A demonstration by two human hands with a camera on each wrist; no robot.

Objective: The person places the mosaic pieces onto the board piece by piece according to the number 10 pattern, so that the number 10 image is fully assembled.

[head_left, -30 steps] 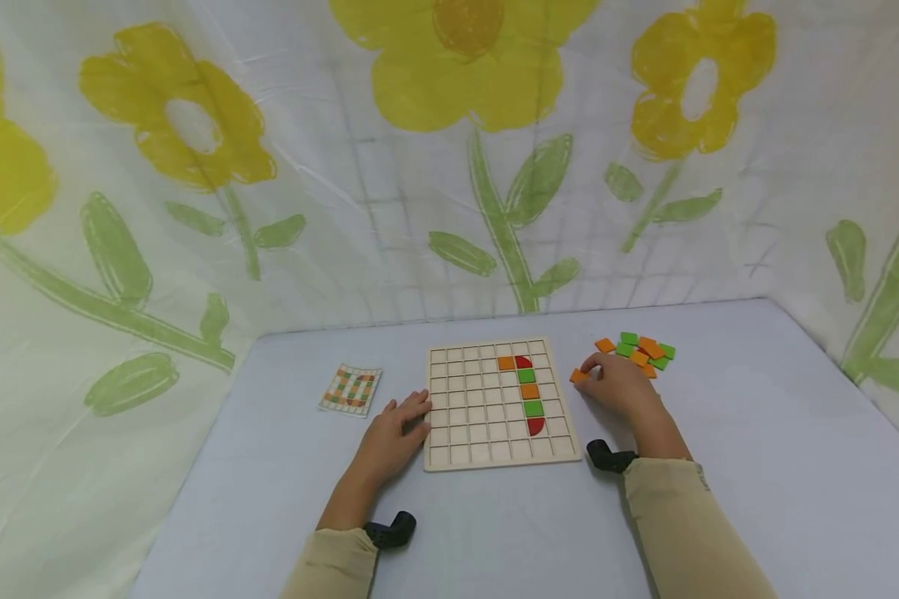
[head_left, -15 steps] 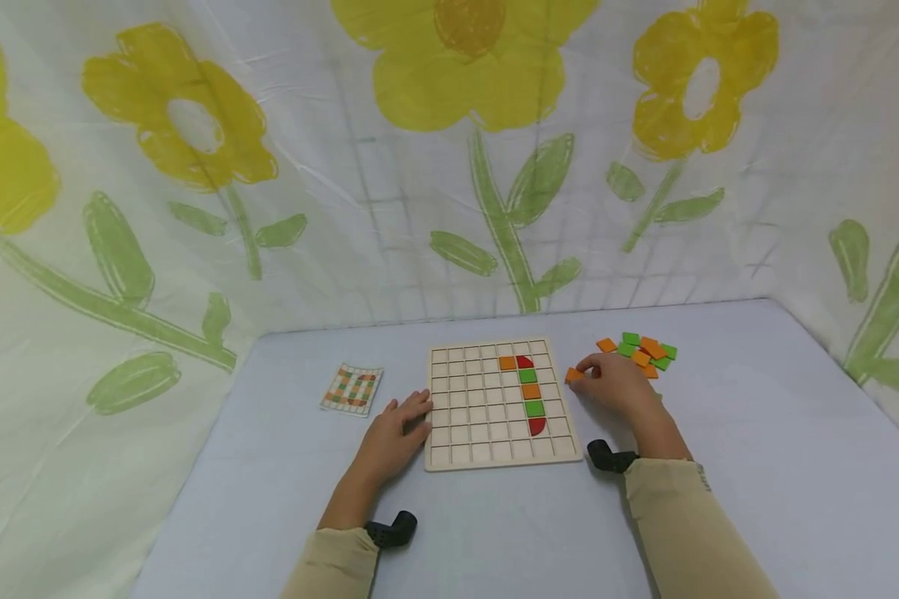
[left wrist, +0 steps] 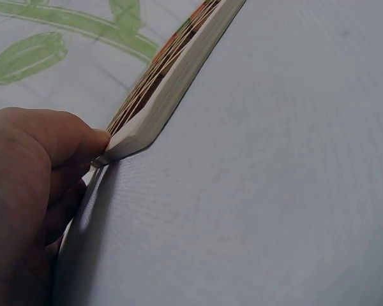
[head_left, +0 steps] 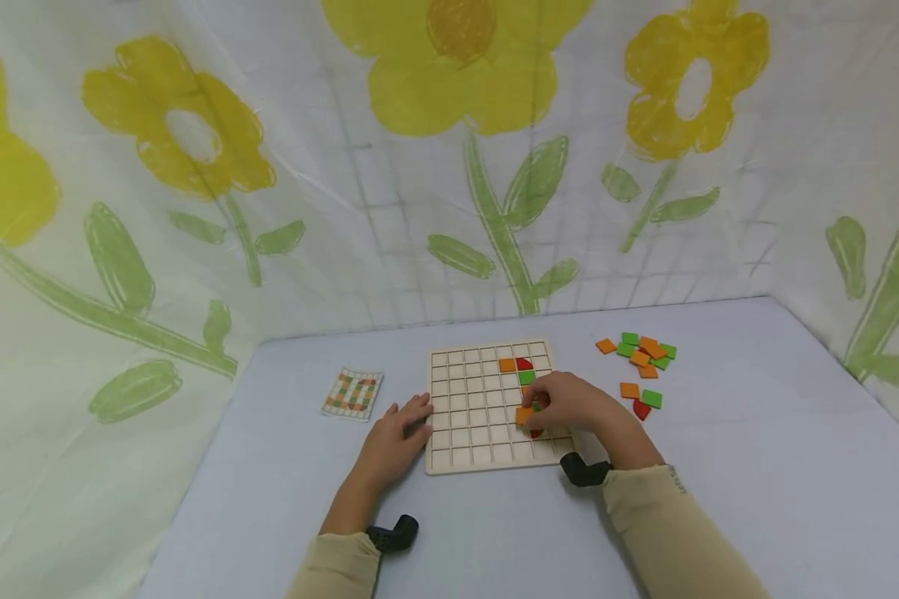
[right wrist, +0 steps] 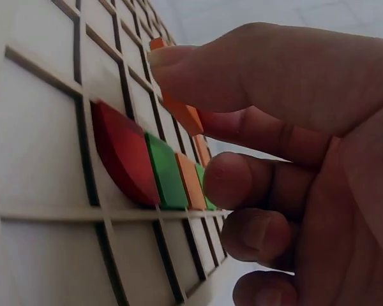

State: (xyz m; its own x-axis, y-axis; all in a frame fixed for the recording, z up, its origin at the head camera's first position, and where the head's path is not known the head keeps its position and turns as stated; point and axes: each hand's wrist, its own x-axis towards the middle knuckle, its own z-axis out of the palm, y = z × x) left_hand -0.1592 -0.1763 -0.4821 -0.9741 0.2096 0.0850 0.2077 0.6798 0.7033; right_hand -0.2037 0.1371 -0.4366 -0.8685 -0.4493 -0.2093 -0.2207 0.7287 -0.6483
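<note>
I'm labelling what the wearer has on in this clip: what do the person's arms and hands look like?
Both hands are bare: no gloves or rings show. Each arm wears a beige long sleeve, left and right, ending at the wrist. A small black camera mount sits at each wrist, left and right. No cables or markings are clearly visible.

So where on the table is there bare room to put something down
Bare patches: the near table between the two sleeves, the far right beyond the loose tiles, and the left around the pattern card. It is crowded between the grid board and those tiles, where the right hand works.
</note>
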